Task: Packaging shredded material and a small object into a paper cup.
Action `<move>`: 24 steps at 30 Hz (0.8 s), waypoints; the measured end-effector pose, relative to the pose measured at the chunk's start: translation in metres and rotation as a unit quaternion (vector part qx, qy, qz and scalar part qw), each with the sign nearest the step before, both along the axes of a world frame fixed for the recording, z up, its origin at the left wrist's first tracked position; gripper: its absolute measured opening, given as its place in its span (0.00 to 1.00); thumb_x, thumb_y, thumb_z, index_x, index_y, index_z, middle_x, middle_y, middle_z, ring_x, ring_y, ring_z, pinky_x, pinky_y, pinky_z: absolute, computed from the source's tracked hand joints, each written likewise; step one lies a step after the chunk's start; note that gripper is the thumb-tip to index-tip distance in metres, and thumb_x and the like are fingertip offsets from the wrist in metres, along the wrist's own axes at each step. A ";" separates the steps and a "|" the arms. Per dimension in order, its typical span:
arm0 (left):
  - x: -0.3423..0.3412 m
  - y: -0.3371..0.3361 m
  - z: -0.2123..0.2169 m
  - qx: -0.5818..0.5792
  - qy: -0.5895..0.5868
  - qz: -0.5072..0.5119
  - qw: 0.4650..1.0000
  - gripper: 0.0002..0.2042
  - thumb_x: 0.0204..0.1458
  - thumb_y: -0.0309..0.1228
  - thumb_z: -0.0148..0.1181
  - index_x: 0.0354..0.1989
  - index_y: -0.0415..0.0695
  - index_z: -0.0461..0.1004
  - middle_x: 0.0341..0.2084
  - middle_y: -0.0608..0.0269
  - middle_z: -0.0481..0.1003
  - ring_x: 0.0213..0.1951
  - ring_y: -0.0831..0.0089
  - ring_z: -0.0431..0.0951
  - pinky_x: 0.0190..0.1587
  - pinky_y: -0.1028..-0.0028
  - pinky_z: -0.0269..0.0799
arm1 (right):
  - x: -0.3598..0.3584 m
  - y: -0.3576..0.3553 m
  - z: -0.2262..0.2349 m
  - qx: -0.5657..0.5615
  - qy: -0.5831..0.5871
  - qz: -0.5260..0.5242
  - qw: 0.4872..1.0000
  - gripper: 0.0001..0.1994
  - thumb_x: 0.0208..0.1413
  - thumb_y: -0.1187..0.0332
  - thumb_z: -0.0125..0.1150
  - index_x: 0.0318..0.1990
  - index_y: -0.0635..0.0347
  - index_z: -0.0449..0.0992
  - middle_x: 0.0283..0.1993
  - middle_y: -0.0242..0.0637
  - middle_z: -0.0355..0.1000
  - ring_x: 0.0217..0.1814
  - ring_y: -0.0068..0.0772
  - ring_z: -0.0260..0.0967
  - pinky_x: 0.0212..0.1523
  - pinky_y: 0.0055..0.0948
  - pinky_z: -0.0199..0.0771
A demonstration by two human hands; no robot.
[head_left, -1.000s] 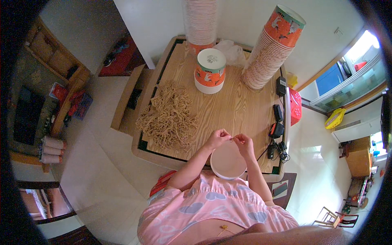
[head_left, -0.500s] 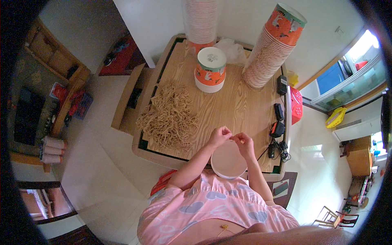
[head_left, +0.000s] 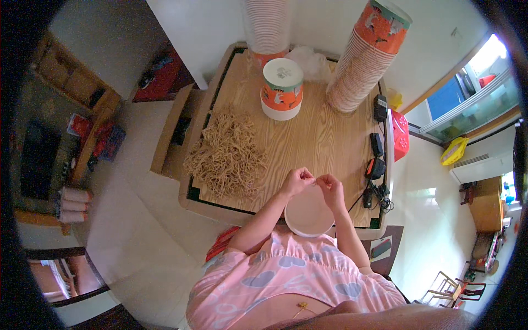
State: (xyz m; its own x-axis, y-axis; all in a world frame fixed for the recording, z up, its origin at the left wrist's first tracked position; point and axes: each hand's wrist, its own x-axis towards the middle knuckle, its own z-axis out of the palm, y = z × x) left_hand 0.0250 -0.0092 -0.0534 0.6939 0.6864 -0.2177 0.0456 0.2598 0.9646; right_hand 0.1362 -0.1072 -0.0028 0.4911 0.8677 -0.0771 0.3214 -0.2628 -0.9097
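The wooden tabletop [head_left: 313, 137] carries all items. A person in a pink top stands at its near edge.

Two tall cup stacks stand at the far edge. The right stack [head_left: 366, 60] is orange and white and leans toward the far right corner. The other stack [head_left: 268, 27] is pale and stands near the middle of the far edge. A crumpled clear bag [head_left: 311, 60] lies between them.

A noodle pile [head_left: 225, 157] covers the left side of the tabletop and reaches toward the near left corner.

A white bowl [head_left: 308, 212] sits at the near edge, right of centre, directly in front of the person. Whether it holds anything cannot be told.

An orange lidded cup [head_left: 281, 88] stands upright toward the far edge, just beyond the noodle pile and apart from it.

Black chargers [head_left: 377, 146] and tangled cables lie along the right edge.

The left hand [head_left: 298, 180] and right hand [head_left: 330, 187] hover close together over the far rim of the bowl. Each has its fingertips pinched shut. A thin pale strand appears to run between them; it is too small to identify for certain. Both hands are well apart from the noodle pile.
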 end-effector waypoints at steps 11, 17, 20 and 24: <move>0.000 0.001 0.002 0.010 0.018 -0.033 0.999 0.05 0.43 0.25 0.58 0.21 0.43 0.69 0.20 0.69 0.71 0.25 0.82 0.70 0.30 0.80 0.67 | 0.000 -0.001 0.000 0.018 0.022 -0.012 1.000 0.05 0.50 0.72 0.54 0.30 0.64 0.73 0.25 0.31 0.71 0.29 0.18 0.64 0.31 0.19 0.65; 0.003 -0.001 0.005 0.006 -0.029 0.001 1.000 0.05 0.40 0.23 0.59 0.19 0.40 0.69 0.16 0.68 0.71 0.19 0.85 0.68 0.22 0.82 0.66 | 0.006 -0.004 -0.004 -0.026 0.011 -0.021 0.999 0.07 0.49 0.69 0.58 0.30 0.64 0.73 0.26 0.36 0.72 0.28 0.22 0.66 0.31 0.22 0.67; 0.002 -0.001 -0.001 0.031 -0.010 0.003 0.999 0.05 0.40 0.23 0.59 0.19 0.41 0.68 0.16 0.69 0.71 0.19 0.85 0.68 0.22 0.83 0.65 | 0.005 -0.004 0.001 -0.068 -0.010 0.004 0.998 0.08 0.47 0.68 0.60 0.29 0.65 0.73 0.25 0.35 0.72 0.27 0.21 0.65 0.29 0.23 0.67; 0.002 0.000 0.001 0.040 0.003 0.002 0.999 0.05 0.40 0.23 0.59 0.19 0.41 0.69 0.16 0.69 0.71 0.20 0.85 0.68 0.23 0.82 0.65 | 0.004 -0.003 0.002 -0.038 0.046 0.002 0.998 0.06 0.47 0.70 0.59 0.27 0.64 0.72 0.22 0.26 0.67 0.25 0.15 0.59 0.26 0.17 0.61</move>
